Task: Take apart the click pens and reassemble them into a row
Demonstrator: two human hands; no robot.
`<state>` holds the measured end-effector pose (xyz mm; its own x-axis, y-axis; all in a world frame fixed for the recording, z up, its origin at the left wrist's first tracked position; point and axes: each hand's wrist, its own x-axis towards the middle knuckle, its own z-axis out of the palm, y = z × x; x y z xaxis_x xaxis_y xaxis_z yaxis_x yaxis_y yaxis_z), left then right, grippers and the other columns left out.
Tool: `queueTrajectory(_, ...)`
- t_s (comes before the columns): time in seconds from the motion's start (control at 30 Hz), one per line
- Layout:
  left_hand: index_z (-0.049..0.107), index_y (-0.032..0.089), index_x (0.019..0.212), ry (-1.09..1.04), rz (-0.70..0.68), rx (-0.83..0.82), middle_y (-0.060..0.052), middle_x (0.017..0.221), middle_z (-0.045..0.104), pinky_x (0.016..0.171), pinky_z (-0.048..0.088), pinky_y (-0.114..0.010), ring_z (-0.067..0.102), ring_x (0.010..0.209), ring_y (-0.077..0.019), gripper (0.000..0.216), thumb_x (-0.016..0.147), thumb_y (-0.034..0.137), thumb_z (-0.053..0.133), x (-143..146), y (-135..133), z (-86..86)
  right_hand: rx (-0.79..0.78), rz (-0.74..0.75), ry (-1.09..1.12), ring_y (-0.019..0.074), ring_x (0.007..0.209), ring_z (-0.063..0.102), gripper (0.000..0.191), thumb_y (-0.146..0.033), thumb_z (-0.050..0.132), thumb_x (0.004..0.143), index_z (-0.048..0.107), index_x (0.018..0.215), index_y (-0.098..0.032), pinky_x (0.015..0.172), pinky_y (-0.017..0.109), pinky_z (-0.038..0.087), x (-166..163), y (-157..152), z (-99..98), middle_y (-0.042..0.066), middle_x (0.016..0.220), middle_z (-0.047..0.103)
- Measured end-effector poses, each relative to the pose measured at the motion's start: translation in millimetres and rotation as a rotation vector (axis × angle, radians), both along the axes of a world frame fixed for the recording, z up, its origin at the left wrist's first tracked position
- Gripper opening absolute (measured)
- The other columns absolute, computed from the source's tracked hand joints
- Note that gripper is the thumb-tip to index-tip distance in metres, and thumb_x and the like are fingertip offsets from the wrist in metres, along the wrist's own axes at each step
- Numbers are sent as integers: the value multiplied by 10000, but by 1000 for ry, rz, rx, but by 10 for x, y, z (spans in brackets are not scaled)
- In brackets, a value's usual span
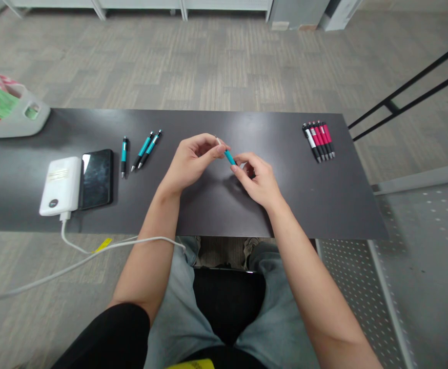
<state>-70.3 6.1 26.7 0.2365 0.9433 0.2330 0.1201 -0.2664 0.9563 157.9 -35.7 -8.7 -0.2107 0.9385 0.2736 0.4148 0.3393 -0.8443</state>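
Note:
Over the middle of the table, my right hand (257, 179) grips the lower end of a teal pen barrel (229, 157) between thumb and fingers. The barrel is tilted, its upper end reaching toward my left hand (193, 160). That hand is closed in a pinch on a thin white tube (218, 141), which looks like a pen refill, in line with the barrel's upper end. Fingers hide where tube and barrel meet. To the left lie a teal-and-black pen (124, 156) and two more teal pens (146, 151) side by side.
A row of pink pens with one white pen (311, 143) lies at the right on the dark table (285, 215). At the left are a black phone (97, 179), a white power bank (60, 187) with a cable (93, 254) crossing my left forearm, and a white basket (34, 110).

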Motion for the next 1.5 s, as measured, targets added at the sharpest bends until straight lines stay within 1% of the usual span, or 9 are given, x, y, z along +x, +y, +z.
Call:
queueTrajectory(0.47,869,257,1123,-2,-21,7,-112,1206,899,992,663,-423,842,1082,-282,580,854,753,1007,-98,19,-22,-41,-31,31,265,773,698,419,-785,759,1041,784,1137,-378,814,490,685,-2,0,14,49,1122,826)
queueTrajectory(0.57,869,261,1115,170,147,85,-86,1140,879,997,632,-406,794,1031,-260,372,1009,617,893,-217,87,-76,-14,-64,39,270,776,703,366,-711,726,1074,785,1166,-362,817,500,689,2,7,-11,63,1131,825)
queueTrajectory(0.67,881,276,1082,435,299,180,-80,1162,833,1048,584,-456,732,1055,-291,132,1014,386,852,-289,147,-187,10,-87,62,267,769,692,331,-656,732,1081,777,1187,-346,800,494,681,6,15,-42,71,1136,823)
queueTrajectory(0.8,894,297,1073,676,348,217,-127,1321,781,1162,483,-611,646,1316,-429,143,931,305,907,-247,149,-312,7,-87,69,265,762,686,323,-650,738,1084,770,1191,-347,793,493,677,14,14,-60,69,1134,825)
queueTrajectory(0.93,867,302,968,716,328,218,-142,1390,768,1191,384,-694,554,1418,-499,78,914,311,922,-162,110,-331,-1,-82,46,273,782,709,361,-701,730,1082,780,1195,-363,804,499,689,23,7,-68,67,1147,828)
queueTrajectory(1.13,833,299,969,667,258,205,-94,1130,851,1211,344,-693,644,1255,-437,159,871,245,947,-153,141,-370,5,-74,38,254,751,697,345,-701,734,1089,777,1165,-367,788,475,674,29,13,-57,51,1112,825)
queueTrajectory(1.27,824,290,986,460,204,213,-42,997,854,1148,483,-567,737,1046,-320,143,902,230,923,-137,193,-386,8,-48,75,241,696,648,335,-695,758,1074,750,1127,-364,731,458,631,27,36,-64,50,1079,820)
queueTrajectory(1.37,817,269,1040,99,194,166,-44,1061,871,976,608,-401,783,971,-240,206,948,393,953,-103,231,-346,24,-23,99,231,639,599,301,-650,757,1074,727,1099,-351,680,446,588,23,58,-93,52,1023,803)
queueTrajectory(1.5,791,262,1011,-192,235,105,-54,1058,884,925,673,-334,834,990,-216,469,899,651,1029,-74,264,-290,41,10,52,224,626,590,212,-554,754,1078,712,1068,-346,678,438,563,19,66,-124,43,1011,789)
